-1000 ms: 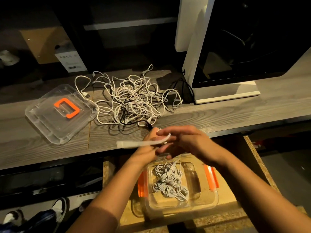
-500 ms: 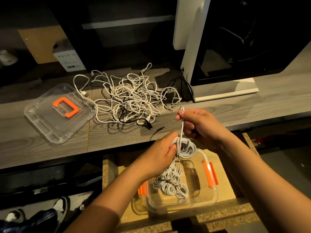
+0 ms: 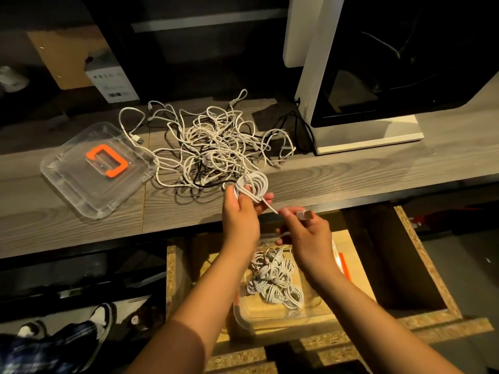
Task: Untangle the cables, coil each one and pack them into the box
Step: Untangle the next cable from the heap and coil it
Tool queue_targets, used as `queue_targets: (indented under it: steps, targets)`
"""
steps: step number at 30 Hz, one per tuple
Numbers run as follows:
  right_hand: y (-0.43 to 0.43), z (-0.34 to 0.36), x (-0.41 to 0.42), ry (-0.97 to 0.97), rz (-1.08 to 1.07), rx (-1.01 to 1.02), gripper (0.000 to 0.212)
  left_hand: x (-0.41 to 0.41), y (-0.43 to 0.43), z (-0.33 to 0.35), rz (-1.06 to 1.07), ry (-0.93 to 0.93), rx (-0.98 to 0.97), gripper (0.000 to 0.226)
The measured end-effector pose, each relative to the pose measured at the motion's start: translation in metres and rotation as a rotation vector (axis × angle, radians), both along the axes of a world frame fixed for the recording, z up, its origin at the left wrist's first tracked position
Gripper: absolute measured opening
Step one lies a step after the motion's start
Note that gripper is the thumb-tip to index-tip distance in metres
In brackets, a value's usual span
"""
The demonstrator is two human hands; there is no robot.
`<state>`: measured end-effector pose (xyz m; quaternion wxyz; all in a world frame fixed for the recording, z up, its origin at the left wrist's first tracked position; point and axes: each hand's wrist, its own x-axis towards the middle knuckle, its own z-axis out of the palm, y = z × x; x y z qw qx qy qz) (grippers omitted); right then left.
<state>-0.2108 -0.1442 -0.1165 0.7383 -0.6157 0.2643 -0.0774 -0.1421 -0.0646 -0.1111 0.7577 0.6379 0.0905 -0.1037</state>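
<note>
Head: left hand (image 3: 239, 220) grips coiled cable (image 3: 255, 184); right hand (image 3: 310, 238) pinches its plug (image 3: 303, 214).

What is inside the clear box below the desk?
Several coiled white cables lie heaped in the box. The right hand and forearm cover its far and right parts, so anything there is hidden; the exact number of coils cannot be told.

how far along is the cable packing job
Done: several coiled cables lie in the box. In hand: the left hand holds a nearly finished coil while the right hand pinches its plug end. Left: a big tangle waits on the desk, and the lid lies off beside it.
</note>
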Motion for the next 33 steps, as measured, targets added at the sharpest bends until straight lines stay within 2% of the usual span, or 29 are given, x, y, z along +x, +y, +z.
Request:
queue_targets:
  steps: [2, 4, 5, 7, 10, 13, 15, 17, 20, 22, 24, 27, 33]
  targets:
    - [0.000, -0.003, -0.004, -0.109, 0.114, -0.347, 0.019, 0.000, 0.003, -0.002, 0.011, -0.020, 0.073, 0.025]
    - [-0.001, -0.003, -0.005, -0.250, 0.234, -0.661, 0.027, -0.003, 0.005, -0.005, -0.026, -0.096, 0.293, 0.019]
    - [-0.002, -0.002, -0.004, -0.302, 0.277, -0.767, 0.033, -0.007, 0.006, -0.007, -0.049, -0.132, 0.385, 0.018]
    - [-0.002, -0.001, -0.001, -0.349, 0.345, -0.867, 0.045, -0.014, 0.007, -0.012, -0.101, -0.233, 0.432, 0.013]
    - [-0.006, 0.004, 0.004, -0.287, 0.352, -0.814, 0.041, -0.025, 0.005, -0.014, -0.154, -0.338, 0.422, 0.006]
    - [-0.009, 0.014, 0.007, -0.168, 0.286, -0.583, 0.012, -0.037, 0.001, -0.014, -0.175, -0.343, 0.407, 0.011]
    - [-0.011, 0.022, 0.010, -0.152, 0.283, -0.503, 0.005, -0.041, -0.003, -0.012, -0.147, -0.278, 0.343, 0.011]
    - [-0.012, 0.024, 0.012, -0.153, 0.331, -0.560, 0.005, -0.037, -0.004, -0.010, -0.104, -0.185, 0.300, 0.018]
    - [-0.017, 0.021, 0.014, -0.201, 0.307, -0.851, 0.014, -0.029, -0.003, -0.006, -0.087, -0.145, 0.294, 0.015]
    - [-0.017, 0.020, 0.015, -0.241, 0.273, -0.971, 0.022, -0.027, -0.002, -0.004, -0.077, -0.131, 0.289, 0.012]
    - [-0.017, 0.021, 0.014, -0.254, 0.259, -0.992, 0.021, -0.026, -0.002, -0.002, -0.075, -0.134, 0.334, 0.011]
    - [-0.015, 0.022, 0.013, -0.281, 0.213, -1.070, 0.009, -0.025, -0.001, 0.002, -0.092, -0.216, 0.420, 0.011]
    - [-0.008, 0.016, 0.010, -0.153, 0.177, -1.033, 0.009, -0.026, 0.002, -0.008, -0.211, -0.420, 0.570, 0.016]
